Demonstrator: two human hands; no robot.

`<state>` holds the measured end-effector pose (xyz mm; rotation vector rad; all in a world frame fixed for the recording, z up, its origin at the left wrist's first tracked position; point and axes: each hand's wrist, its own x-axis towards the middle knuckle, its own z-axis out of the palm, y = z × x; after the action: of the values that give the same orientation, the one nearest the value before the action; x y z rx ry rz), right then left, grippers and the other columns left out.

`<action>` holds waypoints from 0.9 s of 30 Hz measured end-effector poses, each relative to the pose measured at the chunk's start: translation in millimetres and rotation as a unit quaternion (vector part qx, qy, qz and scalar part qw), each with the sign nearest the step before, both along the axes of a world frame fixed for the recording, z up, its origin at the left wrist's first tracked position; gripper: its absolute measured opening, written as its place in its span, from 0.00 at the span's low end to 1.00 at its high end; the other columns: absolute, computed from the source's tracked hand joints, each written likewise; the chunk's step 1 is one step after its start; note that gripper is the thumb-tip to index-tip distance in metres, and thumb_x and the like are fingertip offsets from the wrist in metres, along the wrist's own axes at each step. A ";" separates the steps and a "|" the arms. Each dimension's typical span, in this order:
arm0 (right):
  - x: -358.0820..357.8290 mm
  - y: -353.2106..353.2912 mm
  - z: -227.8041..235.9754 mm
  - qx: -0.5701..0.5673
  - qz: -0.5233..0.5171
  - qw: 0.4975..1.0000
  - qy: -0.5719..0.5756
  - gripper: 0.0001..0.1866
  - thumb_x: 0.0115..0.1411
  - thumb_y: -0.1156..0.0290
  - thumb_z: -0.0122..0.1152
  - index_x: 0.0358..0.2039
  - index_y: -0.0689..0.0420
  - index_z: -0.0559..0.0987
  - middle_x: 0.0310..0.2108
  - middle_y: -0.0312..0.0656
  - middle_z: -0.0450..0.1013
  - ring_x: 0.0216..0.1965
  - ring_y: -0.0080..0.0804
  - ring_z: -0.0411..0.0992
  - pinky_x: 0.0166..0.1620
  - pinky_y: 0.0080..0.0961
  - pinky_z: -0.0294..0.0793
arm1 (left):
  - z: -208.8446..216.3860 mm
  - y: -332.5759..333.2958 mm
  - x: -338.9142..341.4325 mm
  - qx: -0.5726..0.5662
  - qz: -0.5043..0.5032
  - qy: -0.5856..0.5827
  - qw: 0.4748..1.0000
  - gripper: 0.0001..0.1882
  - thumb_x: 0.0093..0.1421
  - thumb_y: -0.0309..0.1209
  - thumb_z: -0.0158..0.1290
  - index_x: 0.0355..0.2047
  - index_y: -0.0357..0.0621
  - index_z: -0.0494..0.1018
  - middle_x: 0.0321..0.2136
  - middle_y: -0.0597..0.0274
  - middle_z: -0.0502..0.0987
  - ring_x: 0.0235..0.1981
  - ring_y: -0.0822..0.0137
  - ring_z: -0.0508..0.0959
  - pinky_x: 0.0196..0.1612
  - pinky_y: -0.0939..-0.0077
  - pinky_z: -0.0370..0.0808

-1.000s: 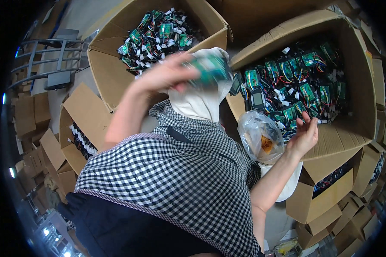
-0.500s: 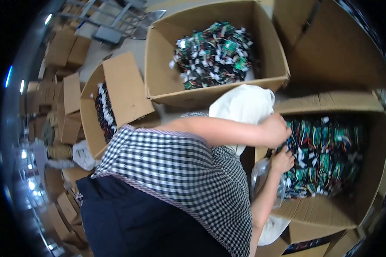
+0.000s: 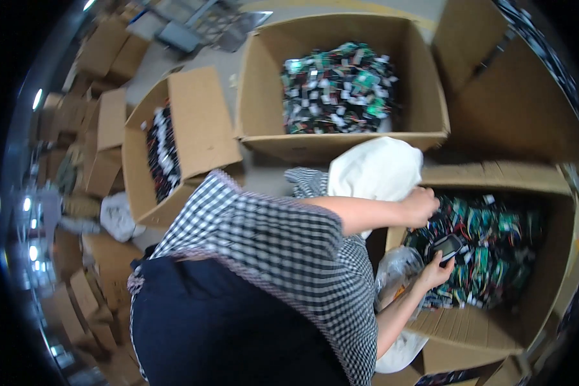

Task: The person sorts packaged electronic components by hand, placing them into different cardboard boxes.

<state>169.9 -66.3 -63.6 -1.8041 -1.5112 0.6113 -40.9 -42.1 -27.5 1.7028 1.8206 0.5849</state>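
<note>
My right hand (image 3: 437, 273) grips a dark, rounded handheld device (image 3: 447, 245) with a pale rim. It is over the near left part of an open cardboard box (image 3: 473, 327), which holds many green circuit boards with wires (image 3: 486, 225). Just above and left of it, my left hand (image 3: 421, 207) is closed at the box's left edge, its fingertips over the wires. Whatever it may pinch is hidden. A clear plastic bag (image 3: 397, 269) lies beside my right forearm, against the box's left side.
White cloth (image 3: 374, 172) bulges behind my left forearm. A large cardboard box (image 3: 344, 143) of wired boards stands beyond it. At the left is a smaller box (image 3: 202, 125) with dark cables and white connectors. Stacked cartons (image 3: 103, 51) and a metal cart (image 3: 180, 32) are farther back.
My right hand has moved slightly right and down, away from my left hand, and the dark device now shows clearly in it. My left hand stays at the box's left edge.
</note>
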 end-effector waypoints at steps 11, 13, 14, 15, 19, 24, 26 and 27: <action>-52.4 17.8 130.7 0.062 0.051 0.844 0.531 0.11 0.59 0.77 0.54 0.44 0.62 0.72 0.38 0.36 0.73 0.36 0.17 0.69 0.43 0.15 0.67 | 102.6 7.0 10.3 -0.106 0.027 -0.702 0.704 0.11 0.58 0.27 0.52 0.41 0.45 0.66 0.36 0.70 0.72 0.39 0.78 0.71 0.45 0.82 0.68; -42.3 14.1 128.9 0.128 0.000 0.890 0.438 0.13 0.59 0.77 0.53 0.45 0.65 0.72 0.37 0.37 0.73 0.37 0.21 0.69 0.43 0.16 0.67 | 97.7 12.0 12.0 -0.103 0.048 -0.656 0.746 0.12 0.59 0.28 0.51 0.42 0.43 0.64 0.36 0.65 0.73 0.37 0.75 0.73 0.41 0.80 0.72; -36.2 12.8 129.1 0.169 -0.024 0.913 0.371 0.13 0.59 0.77 0.54 0.45 0.65 0.73 0.36 0.38 0.73 0.37 0.24 0.69 0.43 0.18 0.67 | 94.9 15.1 10.1 -0.108 0.061 -0.623 0.773 0.12 0.60 0.28 0.50 0.43 0.42 0.64 0.38 0.63 0.74 0.37 0.74 0.75 0.40 0.79 0.74; -19.8 10.4 128.8 0.248 -0.010 0.963 0.106 0.13 0.56 0.80 0.55 0.43 0.65 0.74 0.36 0.43 0.74 0.39 0.34 0.70 0.44 0.24 0.68 | 94.6 19.8 7.3 -0.147 0.063 -0.613 0.774 0.12 0.62 0.31 0.48 0.43 0.41 0.63 0.37 0.61 0.74 0.37 0.72 0.76 0.36 0.78 0.77; -11.0 20.6 179.5 0.428 0.250 0.850 -0.178 0.11 0.43 0.73 0.58 0.31 0.50 0.78 0.40 0.39 0.75 0.42 0.34 0.71 0.49 0.34 0.65 | 106.8 22.9 3.9 -0.313 0.021 -0.609 0.729 0.20 0.64 0.46 0.41 0.42 0.41 0.66 0.37 0.58 0.75 0.39 0.67 0.77 0.38 0.73 0.78; -3.3 14.0 171.8 0.303 0.377 0.835 -0.261 0.14 0.44 0.69 0.59 0.35 0.47 0.77 0.48 0.37 0.70 0.49 0.35 0.67 0.54 0.36 0.62 | 125.7 15.6 6.5 -0.347 -0.082 -0.636 0.684 0.22 0.59 0.42 0.51 0.46 0.36 0.66 0.35 0.57 0.76 0.34 0.66 0.79 0.38 0.69 0.79; 1.4 7.9 175.7 0.223 0.423 0.860 -0.176 0.17 0.44 0.66 0.59 0.38 0.49 0.76 0.50 0.38 0.69 0.50 0.36 0.67 0.54 0.37 0.62 | 109.0 12.7 4.8 -0.329 -0.106 -0.646 0.681 0.20 0.56 0.34 0.55 0.45 0.35 0.66 0.34 0.57 0.76 0.34 0.66 0.79 0.38 0.68 0.79; 2.7 6.0 173.9 0.227 0.424 0.856 -0.187 0.17 0.45 0.67 0.58 0.39 0.51 0.75 0.50 0.39 0.68 0.49 0.35 0.68 0.53 0.37 0.64 | 105.2 13.2 3.2 -0.352 -0.093 -0.646 0.671 0.20 0.56 0.34 0.56 0.44 0.36 0.67 0.35 0.57 0.76 0.34 0.66 0.79 0.38 0.67 0.79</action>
<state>172.5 -60.3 110.3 -0.8565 -2.4895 0.2358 -37.8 -28.9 77.6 0.5189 0.6042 0.6100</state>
